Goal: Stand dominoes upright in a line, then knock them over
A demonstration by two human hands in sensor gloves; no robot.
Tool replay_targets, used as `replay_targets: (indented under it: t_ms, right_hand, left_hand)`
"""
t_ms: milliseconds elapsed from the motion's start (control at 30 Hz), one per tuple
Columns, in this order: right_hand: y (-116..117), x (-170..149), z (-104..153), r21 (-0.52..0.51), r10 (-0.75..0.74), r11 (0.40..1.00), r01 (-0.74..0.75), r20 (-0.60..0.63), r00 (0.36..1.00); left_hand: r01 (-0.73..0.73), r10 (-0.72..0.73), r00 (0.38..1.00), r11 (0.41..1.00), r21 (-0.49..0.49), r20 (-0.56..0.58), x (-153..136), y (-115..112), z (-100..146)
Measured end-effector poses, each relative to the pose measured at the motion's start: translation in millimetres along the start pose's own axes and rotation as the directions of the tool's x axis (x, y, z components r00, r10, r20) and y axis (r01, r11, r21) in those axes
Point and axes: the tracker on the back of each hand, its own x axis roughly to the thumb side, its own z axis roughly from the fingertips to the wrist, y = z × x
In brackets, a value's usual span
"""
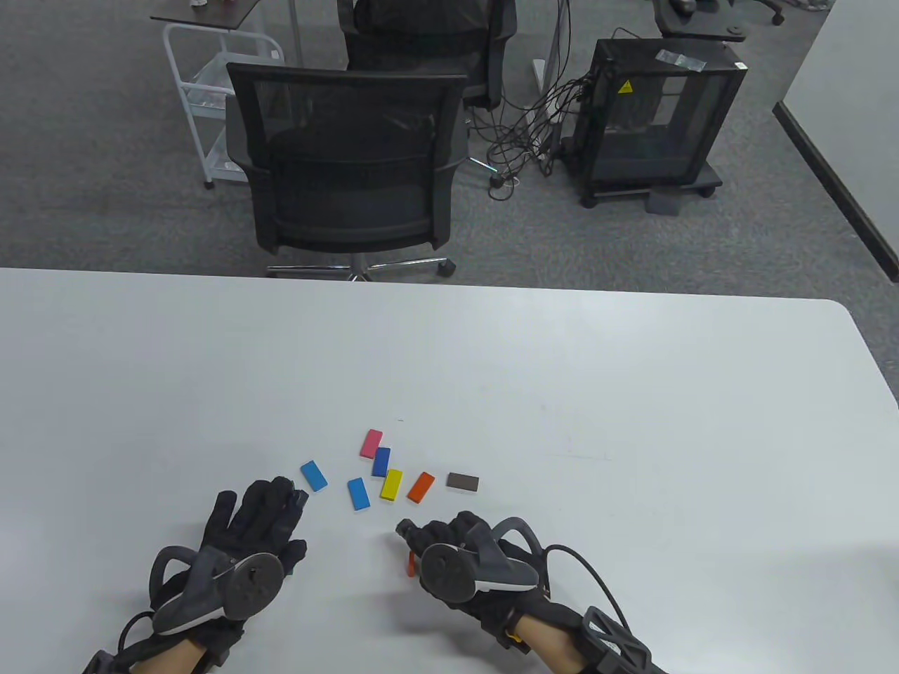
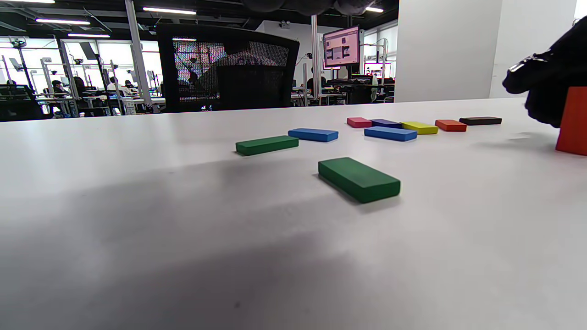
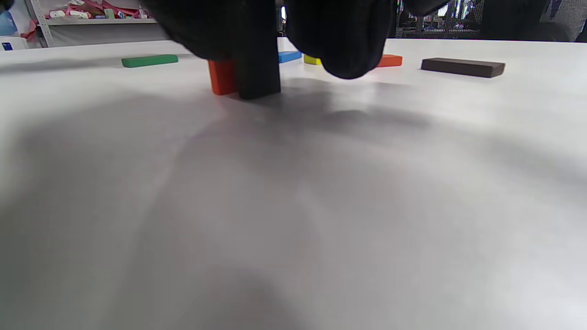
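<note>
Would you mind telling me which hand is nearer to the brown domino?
Right. The right hand sits just in front of the brown domino, holding an upright orange domino; the left hand lies well off to its left.

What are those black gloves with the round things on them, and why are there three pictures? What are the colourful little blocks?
Those are a person's two hands in sensor gloves. The round thing strapped on the back of each hand is a tracker that records how the hand moves. One picture looks down at the white table; the other two come from small cameras on each wrist, close to the tabletop. The blocks are dominoes lying flat: pink, dark blue, yellow, orange, brown, two light blue and two green. The right hand is standing a red-orange domino upright on the table. The left hand rests open, holding nothing.
</note>
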Motion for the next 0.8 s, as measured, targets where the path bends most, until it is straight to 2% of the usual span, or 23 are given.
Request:
replay_targets:
  t_ms: [200, 400, 600, 800]
  right_hand:
    - [-8.7, -15.6, 4.7, 0.019, 0.044, 0.999, -0.043, -0.057, 0.997]
    - [-24.9, -53.3, -0.9, -0.073, -0.010, 0.997, -0.006, -0.216, 0.976]
    - [-19.5, -73.4, -27.2, 0.027, 0.055, 0.998, -0.049, -0.298, 0.953]
    - [-10.5, -79.2, -53.1, 0.082, 0.057, 0.996, -0.032, -0.326, 0.944]
  left_hand:
    - [0.000, 0.000, 1.000, 1.000, 0.002, -0.001, -0.1, 0.0, 0.1]
    - [0.001, -0.001, 1.000, 1.000, 0.001, 0.002, 0.0, -0.2, 0.0]
    - [0.000, 0.000, 1.000, 1.000, 0.001, 0.000, -0.2, -0.1, 0.3]
    - [-0.003, 0.003, 1.000, 1.000, -0.001, -0.001, -0.6, -0.4, 0.3]
